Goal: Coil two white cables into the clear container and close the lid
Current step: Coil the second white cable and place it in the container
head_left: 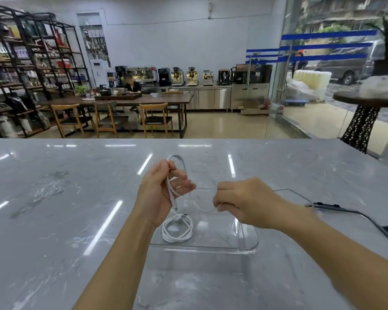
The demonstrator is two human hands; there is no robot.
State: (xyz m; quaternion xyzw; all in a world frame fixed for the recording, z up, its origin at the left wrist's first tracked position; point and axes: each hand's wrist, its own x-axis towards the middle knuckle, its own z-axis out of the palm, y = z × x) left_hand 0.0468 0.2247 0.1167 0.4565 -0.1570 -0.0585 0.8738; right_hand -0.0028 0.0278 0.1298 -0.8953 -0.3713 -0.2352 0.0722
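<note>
A clear container (244,245) stands open on the grey marble counter in front of me. One white cable (177,229) lies coiled inside it at the left. A second white cable (181,166) is held above the container. My left hand (159,191) grips a loop of it, with a plug end hanging down from the palm. My right hand (240,202) pinches the same cable further along, and the cable sags between both hands. The clear lid (354,214) with dark clips lies on the counter to the right.
The marble counter (65,209) spreads wide on both sides and ends at a far edge. Beyond it are a wooden table with chairs (112,117), shelves at the left, coffee machines at the back wall, a seated person, and a glass wall at the right.
</note>
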